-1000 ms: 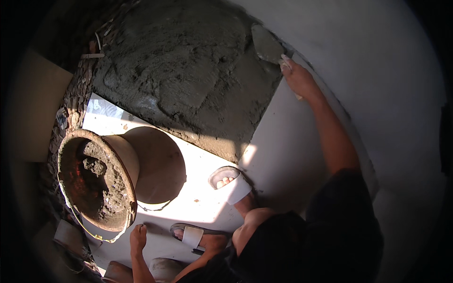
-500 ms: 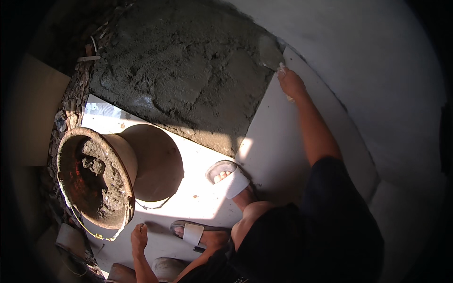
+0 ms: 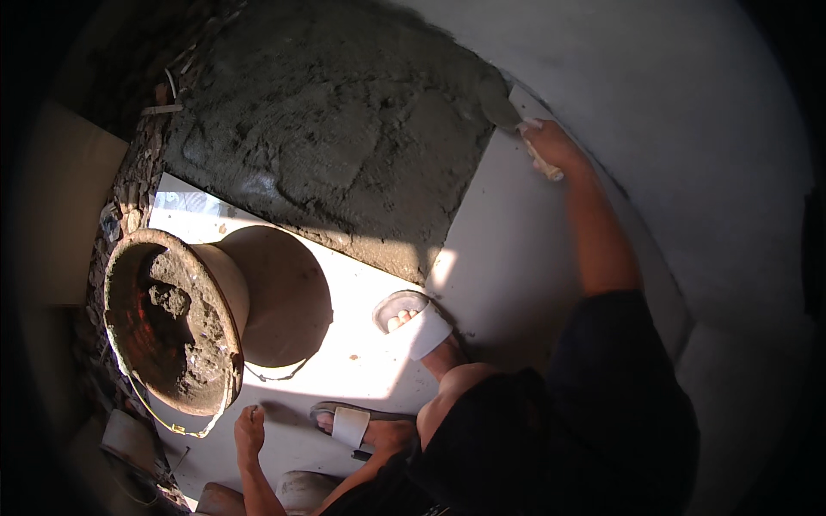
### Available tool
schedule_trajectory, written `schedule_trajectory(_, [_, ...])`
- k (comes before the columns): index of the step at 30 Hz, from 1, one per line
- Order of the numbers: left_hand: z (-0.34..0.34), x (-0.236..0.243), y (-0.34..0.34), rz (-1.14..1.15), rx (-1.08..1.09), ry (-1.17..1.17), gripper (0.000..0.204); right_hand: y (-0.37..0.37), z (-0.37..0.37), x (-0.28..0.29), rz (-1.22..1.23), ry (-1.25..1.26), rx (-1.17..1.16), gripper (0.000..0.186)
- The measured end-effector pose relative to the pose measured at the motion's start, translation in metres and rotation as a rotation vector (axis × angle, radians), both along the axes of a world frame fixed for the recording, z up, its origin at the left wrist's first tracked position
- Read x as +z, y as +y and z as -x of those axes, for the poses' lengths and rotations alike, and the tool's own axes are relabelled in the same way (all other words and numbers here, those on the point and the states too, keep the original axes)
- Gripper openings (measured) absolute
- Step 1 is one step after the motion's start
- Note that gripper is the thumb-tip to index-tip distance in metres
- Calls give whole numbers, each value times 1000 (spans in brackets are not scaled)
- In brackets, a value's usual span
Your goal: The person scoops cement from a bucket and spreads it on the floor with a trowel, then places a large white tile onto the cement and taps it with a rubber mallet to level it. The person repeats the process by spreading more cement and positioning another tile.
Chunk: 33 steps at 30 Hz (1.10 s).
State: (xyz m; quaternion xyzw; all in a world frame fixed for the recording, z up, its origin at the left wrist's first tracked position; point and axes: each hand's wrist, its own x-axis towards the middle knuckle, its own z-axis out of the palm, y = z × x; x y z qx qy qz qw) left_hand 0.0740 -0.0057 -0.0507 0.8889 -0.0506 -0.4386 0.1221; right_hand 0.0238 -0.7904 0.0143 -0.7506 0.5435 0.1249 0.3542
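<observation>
My right hand point(image 3: 555, 148) is closed round the pale handle of a trowel. The trowel's grey blade point(image 3: 497, 105) lies at the far right corner of a bed of wet mortar point(image 3: 344, 129), by the edge of a pale tile point(image 3: 508, 224) and near the wall. My left hand point(image 3: 250, 430) hangs low, fingers curled closed, just right of a bucket's handle; whether anything is inside them I cannot make out. That bucket point(image 3: 237, 284) is tilted on its side toward the left, with lumpy mortar point(image 3: 194, 344) inside.
My sandalled feet point(image 3: 413, 322) stand on sunlit pale tiles point(image 3: 344, 370). Rubble point(image 3: 129, 189) runs along the left side. A smooth grey wall point(image 3: 688, 129) curves up at the right. Several small containers point(image 3: 305, 490) sit at the lower left.
My right hand has moved to the right and slightly nearer, turning the trowel so more of its handle shows. The blade has shifted slightly nearer along the mortar's corner. My left hand barely moved.
</observation>
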Motion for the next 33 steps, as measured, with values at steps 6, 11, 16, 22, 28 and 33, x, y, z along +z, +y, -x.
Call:
schedule_trajectory(6, [13, 3, 5, 21, -39, -15, 34, -29, -33, 13, 113, 74, 301, 59])
schedule_trajectory(11, [0, 8, -2, -11, -20, -40, 35, -71, -50, -1, 209, 3, 374, 52])
schedule_trajectory(16, [-4, 10, -11, -13, 115, 8, 34, -82, 4, 16, 210, 269, 322, 50])
schedule_trajectory(22, [4, 12, -19, 3, -57, -3, 34, -57, 23, 18, -101, 85, 0, 44])
schedule_trajectory(28, [-17, 10, -22, 67, -67, -72, 34, 29, 22, -15, -340, -323, -401, 37])
schedule_trajectory(33, [-8, 16, -9, 32, -31, -87, 34, 44, 20, -42, -336, -519, -581, 35])
